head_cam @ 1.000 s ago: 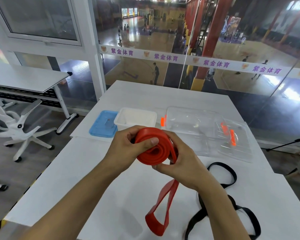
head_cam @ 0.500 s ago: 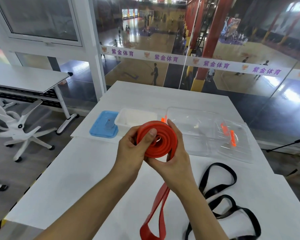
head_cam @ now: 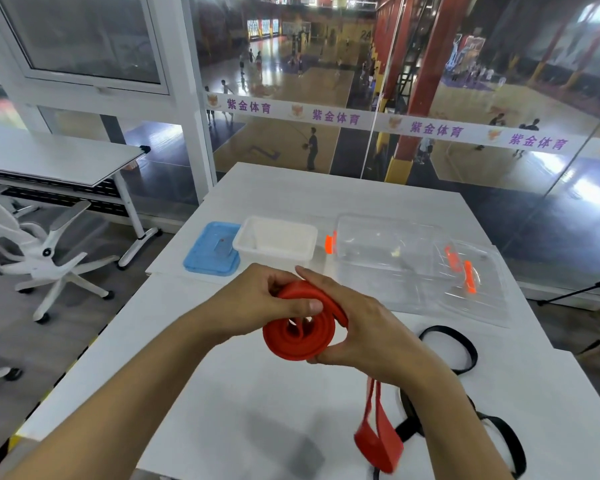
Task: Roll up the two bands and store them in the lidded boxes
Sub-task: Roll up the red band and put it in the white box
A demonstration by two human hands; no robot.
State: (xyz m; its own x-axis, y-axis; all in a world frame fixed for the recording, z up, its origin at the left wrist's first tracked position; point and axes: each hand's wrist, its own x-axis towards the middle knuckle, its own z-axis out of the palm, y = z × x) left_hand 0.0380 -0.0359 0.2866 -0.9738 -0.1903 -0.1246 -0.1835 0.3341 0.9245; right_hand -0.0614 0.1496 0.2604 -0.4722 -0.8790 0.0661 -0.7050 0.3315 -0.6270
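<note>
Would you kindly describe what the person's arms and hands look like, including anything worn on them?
Both forearms are bare as far as the frame shows, with no sleeves in view. The left hand and the right hand wear no gloves, and no rings, watch or wristband are visible. The nails look short and unpainted.

- Red band [head_cam: 300, 336]: matt rubber, smooth face.
- Black band [head_cam: 459, 344], at 3 o'clock of the red coil: matt, rubber-like.
- White box [head_cam: 276, 240]: opaque matt plastic.
- Blue lid [head_cam: 210, 252], at its 9 o'clock: smooth, slightly glossy plastic.
- Clear box [head_cam: 388, 247]: transparent glossy plastic.
- Table [head_cam: 125, 341]: smooth matt white top.
</note>
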